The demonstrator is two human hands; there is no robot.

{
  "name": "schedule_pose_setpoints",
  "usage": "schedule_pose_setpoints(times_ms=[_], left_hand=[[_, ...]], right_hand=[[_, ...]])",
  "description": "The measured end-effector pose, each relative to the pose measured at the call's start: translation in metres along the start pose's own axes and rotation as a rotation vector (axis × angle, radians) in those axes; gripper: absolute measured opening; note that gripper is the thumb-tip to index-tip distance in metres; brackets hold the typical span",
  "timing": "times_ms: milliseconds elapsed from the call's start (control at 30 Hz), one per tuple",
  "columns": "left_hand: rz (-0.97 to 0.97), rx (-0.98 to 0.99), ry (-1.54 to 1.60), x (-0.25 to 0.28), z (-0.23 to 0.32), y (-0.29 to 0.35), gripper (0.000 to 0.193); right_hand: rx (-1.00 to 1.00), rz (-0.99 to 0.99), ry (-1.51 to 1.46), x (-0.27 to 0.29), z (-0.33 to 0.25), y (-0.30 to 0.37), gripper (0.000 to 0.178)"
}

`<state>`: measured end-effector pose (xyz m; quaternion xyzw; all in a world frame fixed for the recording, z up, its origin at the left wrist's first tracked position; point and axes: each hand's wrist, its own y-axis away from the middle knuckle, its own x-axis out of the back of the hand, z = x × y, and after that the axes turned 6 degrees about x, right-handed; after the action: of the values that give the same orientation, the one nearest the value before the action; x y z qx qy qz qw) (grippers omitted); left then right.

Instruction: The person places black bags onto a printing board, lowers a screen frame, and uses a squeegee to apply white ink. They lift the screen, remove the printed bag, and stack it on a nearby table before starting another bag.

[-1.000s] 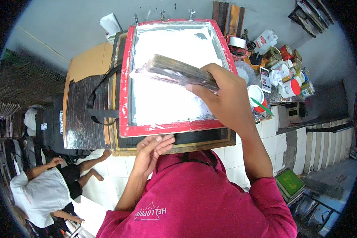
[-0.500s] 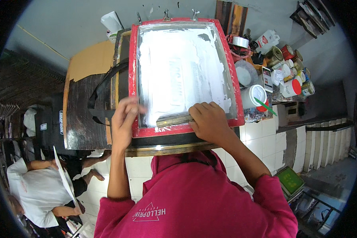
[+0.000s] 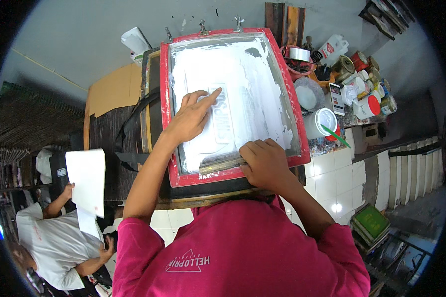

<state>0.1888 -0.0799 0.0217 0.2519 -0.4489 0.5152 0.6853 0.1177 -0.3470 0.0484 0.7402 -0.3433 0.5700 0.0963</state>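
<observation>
A screen-printing frame with a red rim (image 3: 291, 94) lies on the bench, its mesh (image 3: 203, 62) smeared with white ink. My right hand (image 3: 265, 161) is closed round the right end of a wooden squeegee (image 3: 218, 166), which rests along the near side of the mesh. Over the middle of the screen is my left hand (image 3: 189, 116), index finger stretched out at the top of a pale printed pattern (image 3: 223, 131). Its fingers are apart and hold nothing; whether the fingertip touches the mesh I cannot tell.
Metal clamps (image 3: 203, 27) stand at the frame's far edge. To the right are a white ink tub (image 3: 314, 123) with a green stick (image 3: 337, 136), a phone (image 3: 336, 99) and several jars and cans. At lower left a co-worker (image 3: 59, 242) holds a white sheet (image 3: 85, 173).
My left hand has moved from the frame's near left edge up over the mesh. The right hand keeps the squeegee at the near side. The co-worker's white sheet has been raised and turned.
</observation>
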Motion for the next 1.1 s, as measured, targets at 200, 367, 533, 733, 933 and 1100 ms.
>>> schedule_pose_setpoints(times_ms=[200, 367, 533, 733, 933, 1100], left_hand=[[0.001, 0.062, -0.059, 0.005, 0.003, 0.0, 0.061], [-0.054, 0.02, -0.011, 0.005, 0.001, -0.003, 0.06], [-0.035, 0.016, -0.031, 0.004, 0.002, -0.002, 0.061], [-0.028, -0.002, -0.053, 0.005, 0.003, -0.002, 0.057], [0.023, -0.027, -0.085, -0.001, -0.002, 0.0, 0.057], [-0.046, -0.016, -0.032, 0.001, 0.0, -0.003, 0.057]], right_hand=[[-0.004, -0.001, -0.001, 0.001, 0.001, -0.001, 0.029], [-0.007, -0.003, -0.004, 0.001, 0.001, -0.002, 0.03], [0.012, 0.03, -0.01, 0.002, 0.001, -0.002, 0.029], [0.01, 0.029, -0.025, 0.003, 0.001, -0.002, 0.028], [-0.001, 0.01, -0.029, 0.002, 0.001, -0.002, 0.027], [-0.004, 0.018, -0.018, 0.001, 0.001, -0.001, 0.027]])
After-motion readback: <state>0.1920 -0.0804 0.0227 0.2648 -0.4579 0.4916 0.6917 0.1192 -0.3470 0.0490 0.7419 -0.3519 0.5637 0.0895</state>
